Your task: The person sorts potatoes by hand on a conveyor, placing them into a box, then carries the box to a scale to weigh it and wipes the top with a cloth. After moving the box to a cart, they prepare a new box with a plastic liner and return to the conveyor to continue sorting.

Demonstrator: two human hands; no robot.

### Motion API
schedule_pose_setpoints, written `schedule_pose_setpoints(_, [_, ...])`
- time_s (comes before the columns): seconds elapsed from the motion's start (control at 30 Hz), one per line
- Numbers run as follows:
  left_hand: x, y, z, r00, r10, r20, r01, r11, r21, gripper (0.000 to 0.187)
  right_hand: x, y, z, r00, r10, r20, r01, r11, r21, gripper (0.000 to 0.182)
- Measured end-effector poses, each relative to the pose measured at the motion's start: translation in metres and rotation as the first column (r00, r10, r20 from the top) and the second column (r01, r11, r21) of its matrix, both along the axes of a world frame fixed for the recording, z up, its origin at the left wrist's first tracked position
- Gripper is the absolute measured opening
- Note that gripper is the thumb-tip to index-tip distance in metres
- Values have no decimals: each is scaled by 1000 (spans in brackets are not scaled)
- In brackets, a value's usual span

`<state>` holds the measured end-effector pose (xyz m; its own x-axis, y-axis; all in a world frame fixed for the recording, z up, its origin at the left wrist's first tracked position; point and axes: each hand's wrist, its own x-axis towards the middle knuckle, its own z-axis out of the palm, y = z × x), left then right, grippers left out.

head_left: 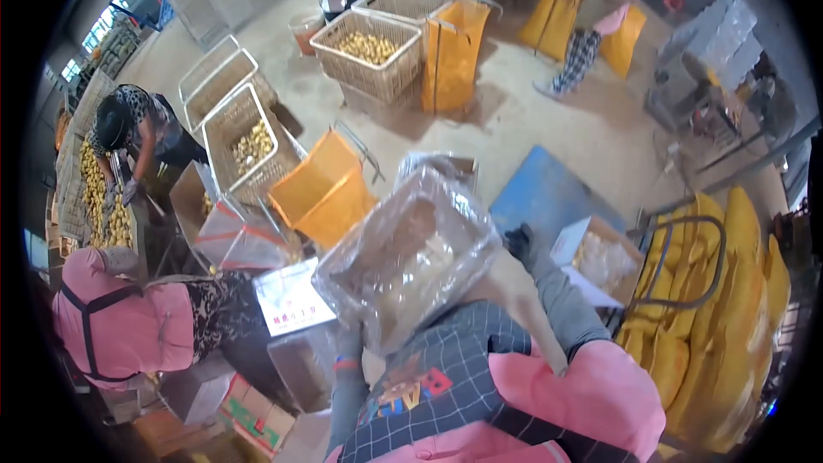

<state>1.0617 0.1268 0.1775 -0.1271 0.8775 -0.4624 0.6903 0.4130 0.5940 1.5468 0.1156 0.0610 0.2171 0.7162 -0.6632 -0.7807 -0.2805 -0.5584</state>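
A cardboard box lined with a clear plastic bag [420, 249] is tilted in front of my body, and its inside faces up toward me. My left hand [350, 332] is against the box's lower left side, with its fingers mostly hidden behind the plastic. On the right, my dark-gloved right hand [519, 243] is close beside the box's right corner. Its fingers are too small and dark to tell how they are bent, or whether they touch the plastic. A brown cardboard flap [520, 296] shows between the box and my right forearm.
To the right, an open carton with plastic inside [596, 261] stands by a blue platform [553, 193], with yellow sacks [694, 309] beyond. An orange bag [326, 189] and crates of potatoes [369, 47] stand ahead. A pink-clad co-worker [129, 317] is close on my left.
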Motion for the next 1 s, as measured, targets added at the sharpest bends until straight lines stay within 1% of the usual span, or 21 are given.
schedule_pose_setpoints(0.03, [-1, 2, 8, 982, -190, -5, 189, 970, 154, 46, -27, 12, 45, 984, 16, 178, 4, 993, -115, 25])
schedule_pose_setpoints(0.07, [0, 4, 7, 980, -198, -8, 197, 971, 139, 46, -53, 21, 91, 934, 56, 353, 24, 975, -219, 25])
schedule_pose_setpoints(0.13, [1, 7, 5, 983, -176, -52, 174, 984, -40, 42, -50, 14, 50, 919, 42, 392, 25, 986, -164, 24])
schedule_pose_setpoints(0.17, [3, 6, 5, 996, -87, 26, 87, 996, -20, 41, -51, 16, 44, 900, 25, 435, 18, 995, -93, 24])
schedule_pose_setpoints(0.2, [0, 5, -2, 996, -91, 24, 92, 996, -20, 41, -49, 15, 40, 901, 21, 434, 22, 995, -93, 24])
schedule_pose_setpoints(0.27, [-8, 3, -21, 974, -175, -146, 200, 964, 178, 43, -49, 13, 43, 909, -4, 417, 88, 979, -183, 24])
schedule_pose_setpoints(0.3, [-8, 4, -21, 973, -177, -147, 201, 964, 175, 43, -56, 15, 62, 909, -4, 416, 89, 978, -186, 24])
schedule_pose_setpoints(0.37, [-8, 7, -21, 979, -139, -152, 142, 990, 12, 44, -71, 20, 103, 870, 80, 486, 77, 953, -295, 26])
schedule_pose_setpoints(0.4, [-10, 6, -28, 978, -142, -153, 145, 989, 7, 44, -69, 18, 96, 871, 81, 484, 78, 951, -299, 26])
schedule_pose_setpoints(0.47, [-15, 4, -42, 995, -83, -63, 84, 996, 18, 43, -65, 15, 83, 857, 8, 516, 69, 989, -130, 30])
schedule_pose_setpoints(0.57, [-11, 2, -45, 996, 40, 76, -42, 999, 31, 45, -67, 12, 91, 898, -20, 439, 62, 995, -81, 35])
schedule_pose_setpoints(0.6, [-7, 5, -35, 996, 40, 78, -42, 999, 33, 45, -65, 13, 88, 898, -21, 440, 62, 995, -79, 35])
schedule_pose_setpoints(0.67, [0, 7, -8, 995, -18, 100, 19, 1000, -11, 48, -63, 14, 78, 743, 209, 636, -185, 977, -106, 42])
schedule_pose_setpoints(0.7, [6, 8, 6, 995, -15, 97, 16, 1000, -14, 48, -68, 16, 86, 744, 213, 633, -188, 976, -108, 42])
schedule_pose_setpoints(0.77, [19, 11, 24, 998, 5, 64, -2, 999, -47, 52, -74, 23, 102, 893, 71, 445, 2, 987, -160, 37])
schedule_pose_setpoints(0.8, [16, 10, 16, 998, 4, 65, -1, 999, -47, 52, -69, 21, 90, 893, 70, 445, 2, 987, -159, 37])
schedule_pose_setpoints(0.83, [10, 5, -5, 989, 53, 135, -57, 998, 24, 49, -61, 18, 71, 981, -78, 176, 78, 997, 8, 33])
schedule_pose_setpoints(0.87, [2, -1, -30, 973, 98, 208, -118, 989, 90, 46, -53, 15, 55, 976, -176, -128, 194, 970, 146, 29])
schedule_pose_setpoints(0.9, [-10, -8, -64, 973, 101, 208, -122, 989, 89, 46, -48, 14, 51, 962, -220, -161, 241, 963, 122, 20])
schedule_pose_setpoints(0.93, [-26, -15, -105, 970, 98, 222, -124, 987, 105, 44, -49, 16, 49, 963, -217, -160, 237, 964, 119, 20])
schedule_pose_setpoints(1.0, [-48, -22, -156, 967, 96, 234, -127, 985, 120, 42, -50, 18, 41, 928, -58, 368, 121, 982, -148, 23])
